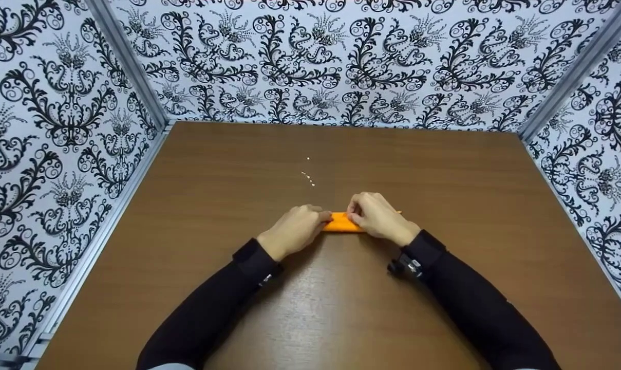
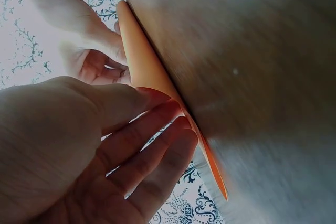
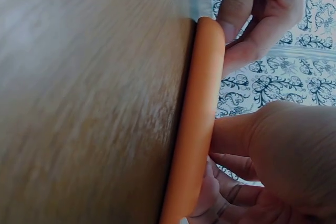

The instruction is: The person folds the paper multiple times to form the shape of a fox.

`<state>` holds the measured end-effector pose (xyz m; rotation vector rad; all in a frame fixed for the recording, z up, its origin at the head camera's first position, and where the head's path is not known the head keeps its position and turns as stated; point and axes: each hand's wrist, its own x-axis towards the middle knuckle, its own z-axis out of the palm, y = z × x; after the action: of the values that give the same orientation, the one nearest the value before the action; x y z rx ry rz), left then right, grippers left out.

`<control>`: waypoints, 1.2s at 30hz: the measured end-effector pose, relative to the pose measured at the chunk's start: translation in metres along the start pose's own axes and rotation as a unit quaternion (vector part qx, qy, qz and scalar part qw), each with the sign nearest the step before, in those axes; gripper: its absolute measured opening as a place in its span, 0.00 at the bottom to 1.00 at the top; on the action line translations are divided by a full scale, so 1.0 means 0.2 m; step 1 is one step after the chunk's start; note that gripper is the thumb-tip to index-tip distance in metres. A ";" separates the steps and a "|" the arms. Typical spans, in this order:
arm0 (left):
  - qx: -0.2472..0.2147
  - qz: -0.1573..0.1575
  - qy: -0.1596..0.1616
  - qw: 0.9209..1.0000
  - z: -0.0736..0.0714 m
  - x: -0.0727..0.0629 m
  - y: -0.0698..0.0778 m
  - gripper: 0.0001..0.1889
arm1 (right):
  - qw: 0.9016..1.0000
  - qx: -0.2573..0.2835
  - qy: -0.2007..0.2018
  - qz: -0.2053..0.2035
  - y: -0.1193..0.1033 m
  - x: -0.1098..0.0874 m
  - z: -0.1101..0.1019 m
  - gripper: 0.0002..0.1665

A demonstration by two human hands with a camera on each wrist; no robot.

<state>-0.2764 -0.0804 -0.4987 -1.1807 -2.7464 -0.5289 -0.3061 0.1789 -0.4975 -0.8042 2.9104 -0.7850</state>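
As both hands (image 1: 296, 228) (image 1: 379, 216) pinch, curled orange paper (image 1: 340, 224)

Orange sheet (image 1: 339, 223), brown wood-grain table (image 1: 238, 169), black sleeves (image 1: 207, 303), black-scrolled white walls (image 1: 310, 56).

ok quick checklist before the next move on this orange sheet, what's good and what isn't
1. Left hand on the orange sheet: ok, it pinches the sheet near its left end.
2. Right hand on the sheet: ok, it pinches the sheet toward the other end.
3. Sheet down at the tabletop: ok, it lies low along the wood.
4. Near edge creased flat: not ok, the right wrist view shows it still rounded.
5. Far corners lined up: cannot tell, the hands and the curve hide most of them.
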 end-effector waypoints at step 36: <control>0.012 -0.008 -0.001 1.000 0.00 0.00 0.02 0.11 | 0.999 0.018 0.026 -0.041 0.01 -0.03 0.03 0.07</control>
<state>-0.2728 -0.0781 -0.4968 -1.1552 -2.7591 -0.4938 -0.3012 0.1801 -0.5047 -0.9174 2.9154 -0.8755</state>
